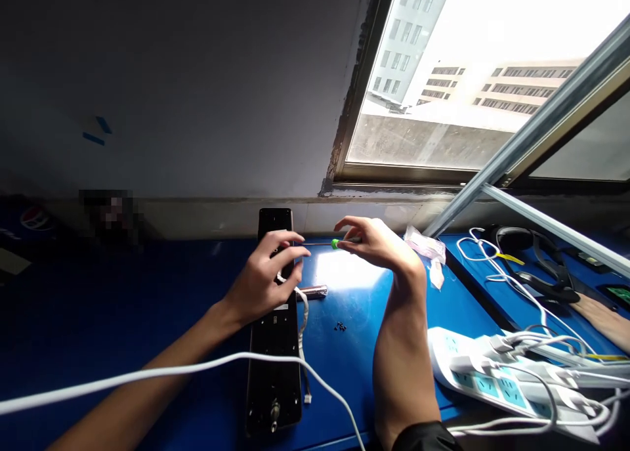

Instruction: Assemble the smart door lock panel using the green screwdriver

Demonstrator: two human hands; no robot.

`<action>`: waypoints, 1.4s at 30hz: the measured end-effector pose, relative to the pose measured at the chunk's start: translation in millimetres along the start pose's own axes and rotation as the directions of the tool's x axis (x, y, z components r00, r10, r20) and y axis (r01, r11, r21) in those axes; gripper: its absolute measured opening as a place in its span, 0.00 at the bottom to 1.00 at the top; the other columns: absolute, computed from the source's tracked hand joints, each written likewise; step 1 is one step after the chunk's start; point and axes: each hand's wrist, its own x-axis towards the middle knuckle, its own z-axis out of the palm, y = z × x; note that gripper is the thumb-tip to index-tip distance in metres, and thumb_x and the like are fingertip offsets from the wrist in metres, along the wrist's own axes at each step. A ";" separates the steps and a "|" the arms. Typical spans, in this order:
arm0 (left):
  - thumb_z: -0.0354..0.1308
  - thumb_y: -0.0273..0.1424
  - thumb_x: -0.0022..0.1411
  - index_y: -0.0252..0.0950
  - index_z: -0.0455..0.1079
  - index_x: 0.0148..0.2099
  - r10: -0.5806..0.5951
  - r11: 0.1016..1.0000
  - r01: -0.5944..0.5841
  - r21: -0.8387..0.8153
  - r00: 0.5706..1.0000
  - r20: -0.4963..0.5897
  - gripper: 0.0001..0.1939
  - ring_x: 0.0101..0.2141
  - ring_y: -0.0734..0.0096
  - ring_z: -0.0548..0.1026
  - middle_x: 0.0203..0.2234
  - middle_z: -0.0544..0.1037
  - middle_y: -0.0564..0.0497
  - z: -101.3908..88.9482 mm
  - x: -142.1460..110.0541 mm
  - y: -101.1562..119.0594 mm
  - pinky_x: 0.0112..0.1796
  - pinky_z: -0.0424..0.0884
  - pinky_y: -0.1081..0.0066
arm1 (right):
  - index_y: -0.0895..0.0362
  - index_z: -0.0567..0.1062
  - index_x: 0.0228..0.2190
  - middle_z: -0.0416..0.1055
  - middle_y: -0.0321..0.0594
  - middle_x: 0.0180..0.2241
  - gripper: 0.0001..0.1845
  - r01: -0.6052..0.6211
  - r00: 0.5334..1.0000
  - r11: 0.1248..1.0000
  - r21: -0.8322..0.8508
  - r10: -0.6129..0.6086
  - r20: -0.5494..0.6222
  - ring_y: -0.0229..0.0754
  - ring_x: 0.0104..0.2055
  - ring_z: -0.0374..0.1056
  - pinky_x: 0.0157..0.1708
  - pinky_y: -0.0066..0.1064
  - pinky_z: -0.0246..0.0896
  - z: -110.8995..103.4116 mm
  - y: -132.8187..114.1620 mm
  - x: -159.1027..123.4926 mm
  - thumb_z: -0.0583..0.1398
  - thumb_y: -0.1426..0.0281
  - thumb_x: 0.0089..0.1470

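A long black panel-like device [273,365] lies lengthwise in front of me, with a metal shaft fitting [274,413] at its near end. Over its upper part is my left hand [268,274], fingers curved and apart, fingertips close to the tip of a thin screwdriver shaft. My right hand [374,241] grips the screwdriver [335,244] by its handle, which shows a green collar; the shaft points left, roughly level. A white-wrapped cable [304,320] with a small white plug runs along the device's right side. Several small black screws [340,327] lie to the right of it.
A metallic cylinder [315,291] lies beside the device on the blue table [354,365]. A white cable [197,367] crosses the foreground. At right are a loaded power strip [485,372], a plastic bag [424,244], a black headset [536,260] and another person's hand [598,313].
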 end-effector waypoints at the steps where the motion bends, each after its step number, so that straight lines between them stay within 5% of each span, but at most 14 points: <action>1: 0.57 0.25 0.70 0.38 0.76 0.50 0.050 0.998 -0.047 -0.031 0.994 0.093 0.10 0.50 0.61 0.78 0.49 0.78 0.43 3.3 3.2 3.2 0.52 0.77 0.63 | 0.53 0.79 0.40 0.80 0.38 0.32 0.12 0.023 0.999 1.000 0.019 -0.022 -0.050 0.38 0.27 0.72 0.27 0.28 0.64 -3.2 1.5 -0.2 0.68 0.68 0.52; 6: 0.57 0.24 0.69 0.35 0.78 0.47 0.152 0.986 -0.164 -0.016 0.870 0.469 0.10 0.39 0.63 0.80 0.41 0.82 0.46 23.4 10.8 12.9 0.41 0.75 0.66 | 0.52 0.73 0.42 0.74 0.32 0.29 0.20 0.187 0.957 0.961 0.204 -0.131 -0.258 0.38 0.29 0.71 0.30 0.28 0.68 -14.8 9.8 -2.7 0.71 0.63 0.49; 12: 0.58 0.22 0.66 0.37 0.80 0.41 0.073 0.967 -0.221 0.128 0.720 0.690 0.09 0.36 0.62 0.81 0.34 0.82 0.48 34.4 11.2 29.9 0.37 0.71 0.67 | 0.55 0.76 0.39 0.73 0.33 0.27 0.20 0.236 0.972 0.905 0.353 -0.214 -0.100 0.38 0.27 0.70 0.28 0.29 0.69 -6.4 18.7 -11.1 0.73 0.61 0.46; 19: 0.56 0.24 0.68 0.34 0.80 0.43 -0.007 0.944 -0.191 0.270 0.805 0.593 0.10 0.39 0.58 0.80 0.39 0.82 0.44 37.3 -1.1 36.3 0.38 0.71 0.65 | 0.54 0.77 0.44 0.68 0.30 0.27 0.23 0.350 0.935 0.822 0.450 -0.276 -0.223 0.34 0.28 0.65 0.29 0.26 0.67 33.7 16.4 -25.8 0.72 0.59 0.48; 26: 0.57 0.22 0.67 0.33 0.80 0.45 0.027 0.945 -0.206 0.254 0.822 0.569 0.11 0.42 0.58 0.78 0.38 0.82 0.44 42.4 -24.2 44.0 0.44 0.72 0.62 | 0.53 0.78 0.49 0.66 0.31 0.29 0.23 0.422 0.871 0.792 0.441 -0.219 -0.440 0.33 0.26 0.62 0.25 0.26 0.66 76.8 30.5 -55.8 0.69 0.57 0.54; 32: 0.59 0.23 0.66 0.33 0.80 0.40 0.109 0.943 -0.267 0.197 0.809 0.577 0.07 0.46 0.55 0.77 0.38 0.82 0.43 53.3 -31.7 41.0 0.45 0.72 0.60 | 0.52 0.76 0.48 0.63 0.29 0.27 0.21 0.444 0.808 0.806 0.390 -0.172 -0.564 0.33 0.24 0.62 0.23 0.27 0.66 85.8 41.1 -62.3 0.69 0.59 0.55; 42: 0.61 0.24 0.66 0.32 0.79 0.39 0.158 0.937 -0.297 0.182 0.828 0.537 0.06 0.50 0.50 0.76 0.40 0.82 0.40 59.3 -40.1 34.9 0.47 0.75 0.55 | 0.52 0.76 0.46 0.64 0.28 0.26 0.18 0.480 0.779 0.816 0.322 -0.228 -0.585 0.32 0.23 0.62 0.24 0.26 0.66 90.9 41.5 -55.8 0.69 0.63 0.55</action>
